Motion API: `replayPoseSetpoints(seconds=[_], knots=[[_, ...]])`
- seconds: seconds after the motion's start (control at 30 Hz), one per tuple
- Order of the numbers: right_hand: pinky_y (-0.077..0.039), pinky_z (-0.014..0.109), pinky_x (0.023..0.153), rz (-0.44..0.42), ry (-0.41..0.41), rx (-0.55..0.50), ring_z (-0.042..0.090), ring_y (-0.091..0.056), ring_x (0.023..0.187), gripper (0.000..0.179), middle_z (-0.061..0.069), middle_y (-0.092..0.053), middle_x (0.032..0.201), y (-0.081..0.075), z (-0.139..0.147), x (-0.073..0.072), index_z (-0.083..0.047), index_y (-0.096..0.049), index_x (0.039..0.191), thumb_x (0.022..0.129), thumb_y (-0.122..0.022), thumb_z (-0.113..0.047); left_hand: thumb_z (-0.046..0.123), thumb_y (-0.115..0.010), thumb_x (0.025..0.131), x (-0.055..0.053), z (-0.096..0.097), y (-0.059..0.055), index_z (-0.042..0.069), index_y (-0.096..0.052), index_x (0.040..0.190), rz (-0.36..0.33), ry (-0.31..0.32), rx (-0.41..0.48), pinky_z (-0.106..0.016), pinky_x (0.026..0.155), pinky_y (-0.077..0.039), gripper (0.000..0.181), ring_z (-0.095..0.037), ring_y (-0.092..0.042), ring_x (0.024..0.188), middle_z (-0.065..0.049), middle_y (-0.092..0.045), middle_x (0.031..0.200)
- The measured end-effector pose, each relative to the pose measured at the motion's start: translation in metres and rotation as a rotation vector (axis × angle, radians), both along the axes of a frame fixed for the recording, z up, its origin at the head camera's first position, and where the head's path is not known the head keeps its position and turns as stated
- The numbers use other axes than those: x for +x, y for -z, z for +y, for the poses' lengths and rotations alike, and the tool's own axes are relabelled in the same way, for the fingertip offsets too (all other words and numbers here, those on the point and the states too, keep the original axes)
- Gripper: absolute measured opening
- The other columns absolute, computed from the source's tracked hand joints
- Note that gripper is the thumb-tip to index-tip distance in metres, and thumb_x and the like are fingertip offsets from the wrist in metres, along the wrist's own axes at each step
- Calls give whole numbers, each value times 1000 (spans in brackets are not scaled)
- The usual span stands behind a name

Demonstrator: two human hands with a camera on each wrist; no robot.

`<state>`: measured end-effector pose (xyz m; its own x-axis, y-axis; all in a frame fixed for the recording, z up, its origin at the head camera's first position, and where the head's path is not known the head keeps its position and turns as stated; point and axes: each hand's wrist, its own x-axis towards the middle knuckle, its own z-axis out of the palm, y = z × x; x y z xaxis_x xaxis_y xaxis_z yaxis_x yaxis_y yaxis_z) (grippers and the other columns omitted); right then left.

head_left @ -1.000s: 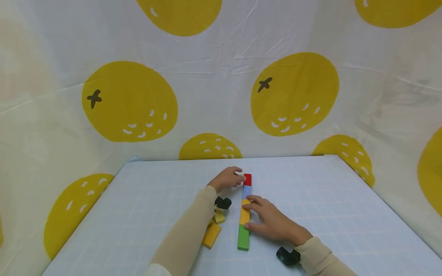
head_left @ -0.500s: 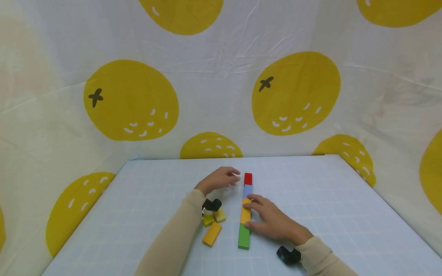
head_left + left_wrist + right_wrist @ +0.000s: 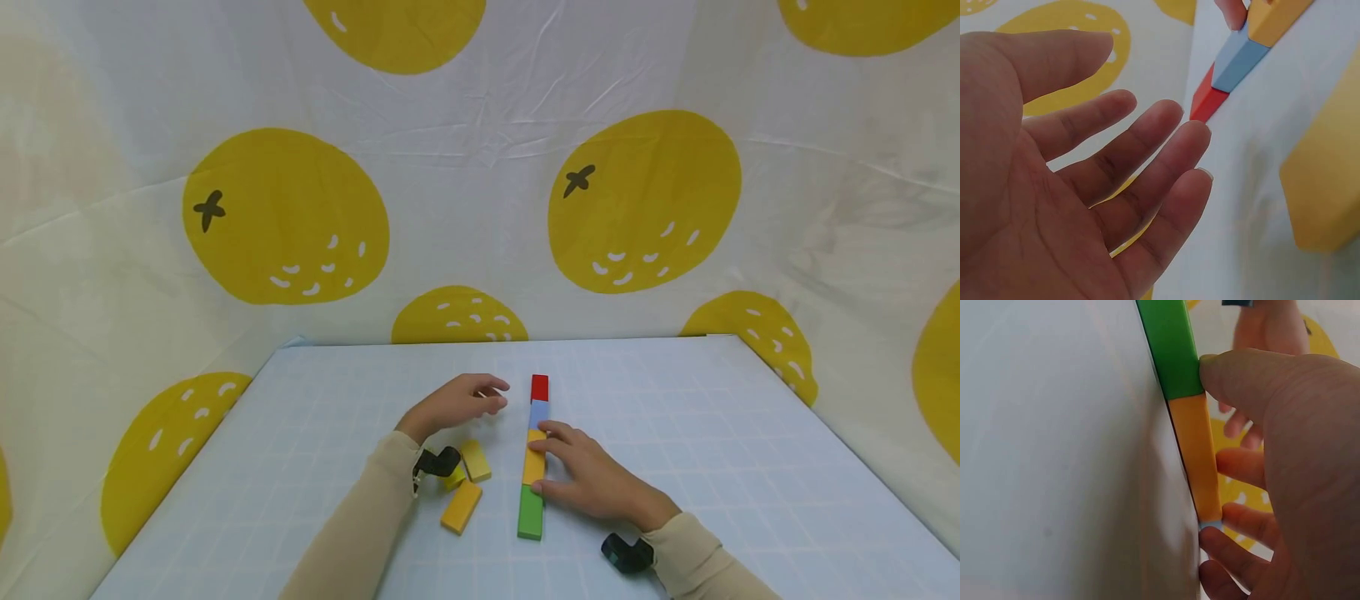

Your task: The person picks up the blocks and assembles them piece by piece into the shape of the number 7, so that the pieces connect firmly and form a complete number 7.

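Four-coloured toy blocks lie end to end in a straight row: red (image 3: 540, 387) farthest, then blue (image 3: 538, 412), orange (image 3: 533, 468) and green (image 3: 530, 515) nearest. My right hand (image 3: 596, 481) rests on the row from the right, its thumb at the green block's edge and fingertips on the orange and blue ones. In the right wrist view the thumb (image 3: 1241, 375) meets the green block's top. Left of the red block my left hand (image 3: 453, 404) hovers with nothing in it, palm and spread fingers showing in the left wrist view.
By the left wrist lie loose blocks: an orange block (image 3: 461, 507), a pale yellow block (image 3: 476, 461) and a small yellow block (image 3: 454, 478) partly behind the wrist camera (image 3: 438, 462). Behind the pale table (image 3: 675, 400) hangs a curtain (image 3: 465, 208) printed with yellow fruit.
My left hand has come away from the red block, moving left and slightly nearer, uncovering more of the loose blocks. My right hand stays in place on the row.
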<state>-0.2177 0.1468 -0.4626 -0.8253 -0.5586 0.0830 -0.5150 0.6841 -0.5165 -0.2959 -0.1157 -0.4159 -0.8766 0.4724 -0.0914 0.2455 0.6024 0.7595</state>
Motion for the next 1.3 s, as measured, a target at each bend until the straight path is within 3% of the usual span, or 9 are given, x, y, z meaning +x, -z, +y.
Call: replayPoseSetpoints(seconds=[0.3, 0.47, 0.67, 1.3], knots=[[-36, 59, 108, 4, 2, 2, 32, -36, 140, 60, 3, -36, 156, -1, -1, 1, -23, -59, 139, 90, -67, -57, 39, -62, 99, 14, -20, 7, 20, -64, 133, 20, -19, -11, -45, 98, -49, 40, -17, -59, 106, 8, -65, 114], [-35, 60, 108, 2, 7, -2, 32, -36, 140, 59, 3, -36, 156, -1, -1, 1, -23, -60, 138, 90, -67, -57, 32, -65, 98, 18, -28, 12, 19, -66, 131, 28, 7, -2, -41, 96, -49, 35, -16, -59, 106, 10, -66, 111], [-35, 60, 108, -1, 11, 4, 31, -35, 140, 60, 2, -35, 157, 1, -2, 1, -24, -60, 138, 90, -66, -59, 27, -67, 97, 20, -34, 16, 18, -68, 128, 21, 50, 13, -39, 95, -50, 33, -15, -60, 105, 7, -68, 114], [-35, 60, 108, -2, 17, 8, 32, -36, 140, 60, 4, -36, 156, -2, -2, 2, -23, -59, 139, 90, -66, -58, 25, -70, 94, 22, -46, 22, 22, -73, 119, -31, 87, 2, -41, 96, -48, 25, -14, -60, 105, 11, -69, 113]])
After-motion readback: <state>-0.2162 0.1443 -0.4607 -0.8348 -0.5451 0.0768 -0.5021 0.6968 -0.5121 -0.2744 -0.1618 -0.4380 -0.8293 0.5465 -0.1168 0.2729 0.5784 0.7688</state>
